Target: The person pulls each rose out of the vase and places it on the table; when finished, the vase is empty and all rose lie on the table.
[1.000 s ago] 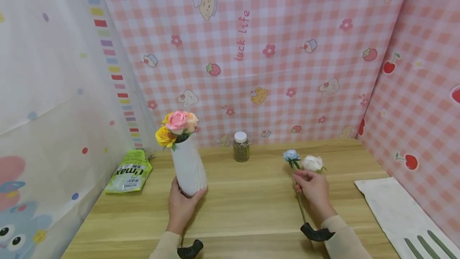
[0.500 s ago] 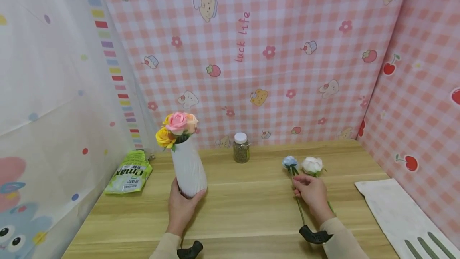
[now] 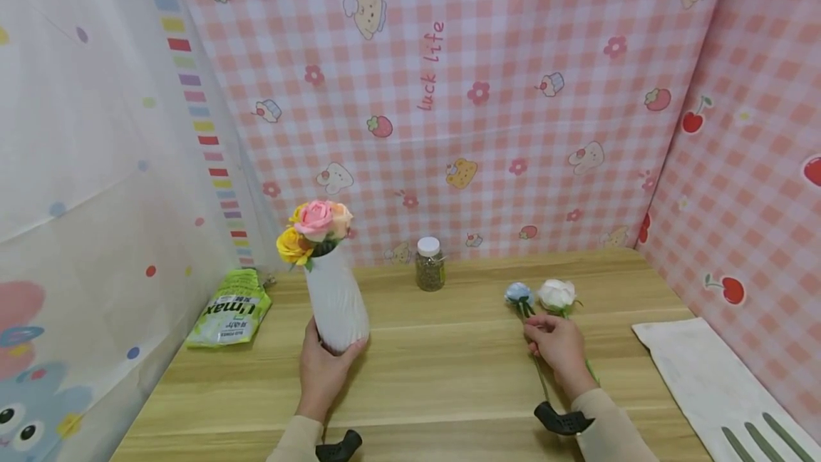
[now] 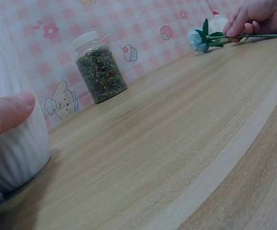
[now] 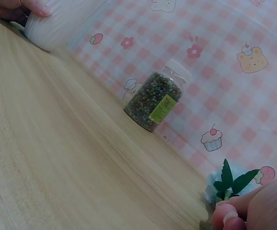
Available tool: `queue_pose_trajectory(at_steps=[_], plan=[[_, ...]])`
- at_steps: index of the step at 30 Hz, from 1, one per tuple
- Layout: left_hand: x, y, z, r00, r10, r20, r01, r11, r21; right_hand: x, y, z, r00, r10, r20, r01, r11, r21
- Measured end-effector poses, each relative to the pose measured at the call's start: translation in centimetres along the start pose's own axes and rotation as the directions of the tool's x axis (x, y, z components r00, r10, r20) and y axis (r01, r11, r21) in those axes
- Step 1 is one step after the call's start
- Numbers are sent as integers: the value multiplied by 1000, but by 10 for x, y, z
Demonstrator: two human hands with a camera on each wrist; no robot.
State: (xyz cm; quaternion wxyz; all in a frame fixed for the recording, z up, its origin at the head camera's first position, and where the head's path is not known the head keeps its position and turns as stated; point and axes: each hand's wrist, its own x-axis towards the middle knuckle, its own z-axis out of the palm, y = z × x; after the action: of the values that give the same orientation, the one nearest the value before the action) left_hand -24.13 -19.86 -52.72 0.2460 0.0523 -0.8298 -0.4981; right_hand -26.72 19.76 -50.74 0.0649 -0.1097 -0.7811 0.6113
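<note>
My left hand (image 3: 326,369) is wrapped around the lower part of a white ridged vase (image 3: 338,301) standing on the table. Yellow, pink and peach artificial roses (image 3: 316,219) fill its mouth. Over on the right, my right hand (image 3: 561,349) pinches the stem of a blue artificial rose (image 3: 519,294) just under the leaves, with the bloom low at the tabletop. A white artificial rose (image 3: 557,294) lies beside it, its green stem partly hidden by that hand. In the right wrist view, fingertips (image 5: 224,215) meet on the stem below the green leaves.
A white-capped jar of small coloured pebbles (image 3: 430,264) stands near the back wall. To the left lies a green bag (image 3: 232,307). A white cloth (image 3: 718,383) with green stripes covers the table's right side. Patterned curtains (image 3: 474,127) enclose the wooden table (image 3: 436,376).
My right hand has lowered the blue rose slightly toward the table, and its bloom now sits lower, level with the white one. The left hand and vase have kept their place.
</note>
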Motion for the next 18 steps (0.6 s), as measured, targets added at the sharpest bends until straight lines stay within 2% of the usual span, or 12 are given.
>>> queue_pose_trajectory(at_steps=[11,18], plan=[[1,-2,2,1000,4,-7,-4,1000,1,0,-1,-1,1000,8,-15,-9,1000,-5],[0,-2,1,1000,-3,-6,3,1000,-1,-1,-3,-1,1000,10,6,-10,1000,-11]])
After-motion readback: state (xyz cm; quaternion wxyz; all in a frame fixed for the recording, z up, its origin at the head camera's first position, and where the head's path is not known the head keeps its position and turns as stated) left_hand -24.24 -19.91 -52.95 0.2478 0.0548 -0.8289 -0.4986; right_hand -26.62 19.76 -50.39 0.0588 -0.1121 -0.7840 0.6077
